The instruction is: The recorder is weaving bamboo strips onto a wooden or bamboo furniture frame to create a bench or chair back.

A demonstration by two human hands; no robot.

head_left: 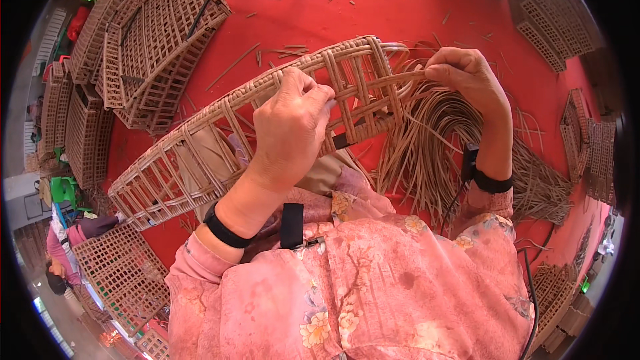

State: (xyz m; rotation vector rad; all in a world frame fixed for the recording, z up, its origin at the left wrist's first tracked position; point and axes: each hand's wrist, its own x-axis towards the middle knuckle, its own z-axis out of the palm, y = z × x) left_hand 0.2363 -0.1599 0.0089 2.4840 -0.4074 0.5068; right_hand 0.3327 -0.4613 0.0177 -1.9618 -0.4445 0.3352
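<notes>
A long brown wicker panel point(230, 103) with an open lattice lies slantwise across my lap, its near-right end finished with a braided rim. My right hand point(467, 77) pinches a flat brown wicker strand point(403, 77) just beyond that end, and the strand runs level into the lattice. My left hand point(290, 130) is over the middle of the panel, thumb and fingers pressed together. What lies between those fingertips is hidden. Beside the panel's right end hangs a thick bundle of loose wicker strands point(427, 133).
Stacked wicker panels point(157, 40) stand at the far left, with more panels point(553, 27) at the far right. Scraps of strand point(290, 50) litter the red floor point(373, 10). Another person point(67, 247) is at the left edge, by a lattice panel point(123, 273).
</notes>
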